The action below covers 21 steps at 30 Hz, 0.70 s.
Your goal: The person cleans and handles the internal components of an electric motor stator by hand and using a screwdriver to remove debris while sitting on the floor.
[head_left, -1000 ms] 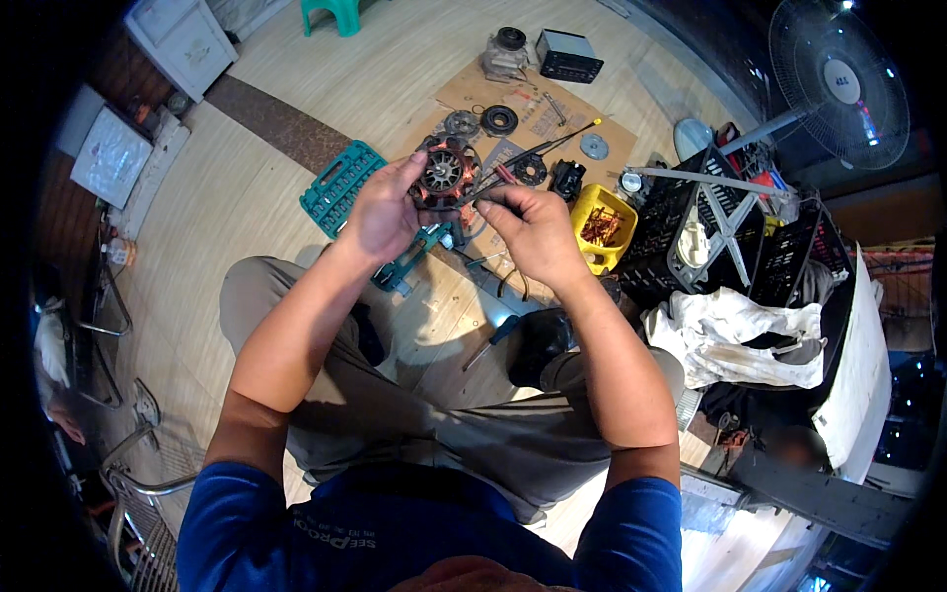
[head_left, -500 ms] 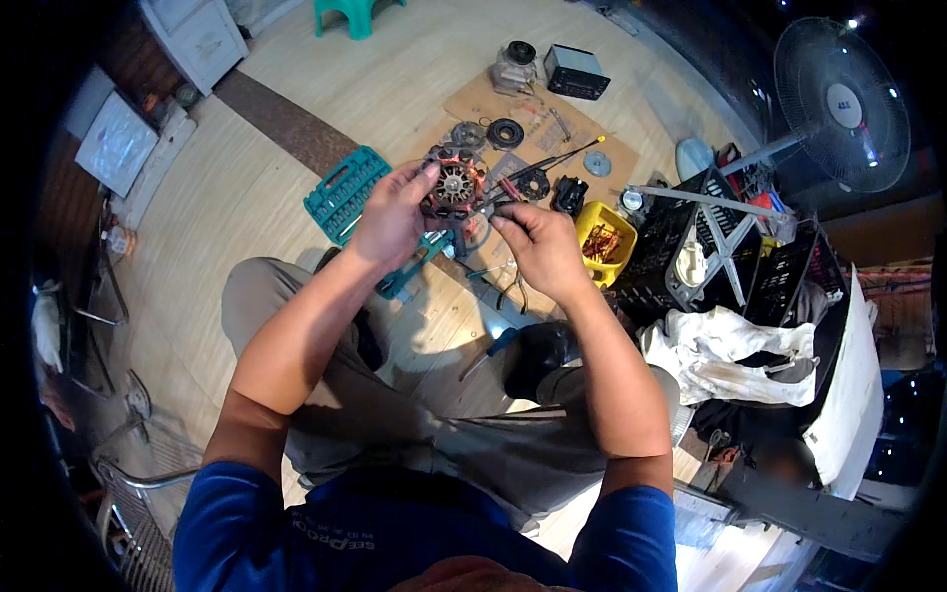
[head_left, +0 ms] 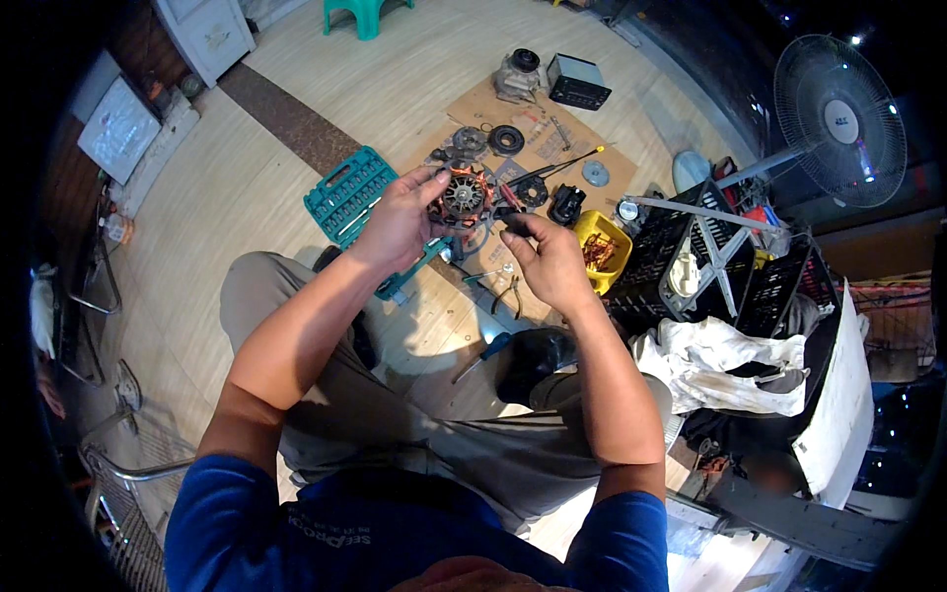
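Note:
My left hand (head_left: pixel 400 219) holds up a round motor stator (head_left: pixel 462 197) with copper windings, fingers wrapped around its left side. My right hand (head_left: pixel 548 259) is just right of it, fingertips pinched on a thin dark wire or lead (head_left: pixel 511 219) coming off the stator. Both hands are raised above the wooden floor, over my bent knees. What exactly sits between the right fingertips is too small to make out.
A teal socket set case (head_left: pixel 347 195) lies open on the floor. Cardboard (head_left: pixel 552 133) carries motor parts, discs and a long screwdriver (head_left: pixel 562 164). A yellow tub (head_left: pixel 600 247), pliers (head_left: pixel 509 294), a blue-handled screwdriver (head_left: pixel 483 355), black crates (head_left: pixel 681 259), white cloth (head_left: pixel 730 355) and a standing fan (head_left: pixel 838 118) are to the right.
Both hands with the stator have shifted slightly. My right hand has closed in toward the stator's right edge and pinches at its wiring.

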Tool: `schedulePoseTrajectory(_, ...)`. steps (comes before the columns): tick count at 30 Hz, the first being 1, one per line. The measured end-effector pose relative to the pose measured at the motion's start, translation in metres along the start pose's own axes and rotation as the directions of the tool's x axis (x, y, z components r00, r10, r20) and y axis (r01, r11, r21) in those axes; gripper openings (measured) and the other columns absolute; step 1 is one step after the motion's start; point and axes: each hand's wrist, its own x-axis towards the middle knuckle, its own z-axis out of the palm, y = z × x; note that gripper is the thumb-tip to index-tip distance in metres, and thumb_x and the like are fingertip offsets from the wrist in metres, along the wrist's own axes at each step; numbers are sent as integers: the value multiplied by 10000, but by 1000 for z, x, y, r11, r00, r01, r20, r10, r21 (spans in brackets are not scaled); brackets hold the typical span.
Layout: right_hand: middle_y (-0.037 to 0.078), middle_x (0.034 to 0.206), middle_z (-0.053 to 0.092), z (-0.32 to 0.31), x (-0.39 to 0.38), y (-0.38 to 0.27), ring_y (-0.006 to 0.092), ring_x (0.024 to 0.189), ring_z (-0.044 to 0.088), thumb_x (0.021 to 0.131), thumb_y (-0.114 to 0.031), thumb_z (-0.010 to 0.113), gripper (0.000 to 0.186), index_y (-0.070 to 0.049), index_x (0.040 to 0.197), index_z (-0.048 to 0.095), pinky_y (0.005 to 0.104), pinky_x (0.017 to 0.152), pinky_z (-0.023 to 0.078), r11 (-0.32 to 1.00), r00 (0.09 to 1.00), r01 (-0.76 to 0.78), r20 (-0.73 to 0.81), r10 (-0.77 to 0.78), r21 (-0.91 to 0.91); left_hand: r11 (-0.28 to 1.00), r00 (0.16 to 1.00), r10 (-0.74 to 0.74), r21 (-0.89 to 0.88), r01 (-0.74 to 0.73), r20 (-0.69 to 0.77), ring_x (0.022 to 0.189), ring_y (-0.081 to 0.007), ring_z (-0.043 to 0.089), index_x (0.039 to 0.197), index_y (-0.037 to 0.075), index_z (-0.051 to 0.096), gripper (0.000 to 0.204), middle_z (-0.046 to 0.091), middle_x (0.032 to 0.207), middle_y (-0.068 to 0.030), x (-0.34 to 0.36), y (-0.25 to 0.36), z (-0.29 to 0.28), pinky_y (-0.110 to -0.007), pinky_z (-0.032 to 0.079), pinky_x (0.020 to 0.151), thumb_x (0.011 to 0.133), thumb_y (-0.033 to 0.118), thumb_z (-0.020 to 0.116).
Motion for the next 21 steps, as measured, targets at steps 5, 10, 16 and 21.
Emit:
schedulePoseTrajectory(5, 202, 1079, 678, -2, 1, -2, 280, 982, 665, 875, -141, 697, 343, 8, 1175, 627, 345, 862, 505, 999, 998, 29, -47, -31, -46, 1000, 1000, -17, -14, 17, 9, 1061, -257, 662, 1251, -19, 516, 482, 648, 1166, -180, 1, -3, 3, -404, 586, 865, 1066, 360, 282)
schedulePoseTrajectory(10, 202, 1116, 669, 0, 3, -4, 289, 1032, 655, 873, -138, 697, 380, 16, 1208, 604, 349, 901, 498, 1000, 997, 22, -76, -21, 5, 998, 999, -38, -42, 38, 5, 1028, -252, 670, 1231, -13, 525, 497, 657, 1145, -163, 1, -7, 5, -422, 589, 829, 1065, 388, 283)
schedulePoseTrajectory(16, 241, 1090, 659, -2, 3, -11, 390, 1017, 641, 855, -147, 694, 370, 20, 1175, 612, 390, 877, 508, 996, 991, 86, -109, -82, 35, 998, 999, -29, -64, 28, -22, 929, -228, 702, 1160, -6, 560, 449, 685, 1070, -145, 1, -9, 5, -394, 623, 712, 1060, 371, 338)
schedulePoseTrajectory(21, 229, 1071, 667, -1, 3, -16, 369, 1001, 652, 852, -135, 703, 350, 15, 1157, 623, 383, 863, 510, 992, 994, 66, -92, -56, 107, 995, 999, -33, -89, 34, 14, 913, -231, 702, 1129, 3, 576, 399, 692, 1045, -136, 0, -8, 5, -412, 616, 722, 1051, 343, 383)
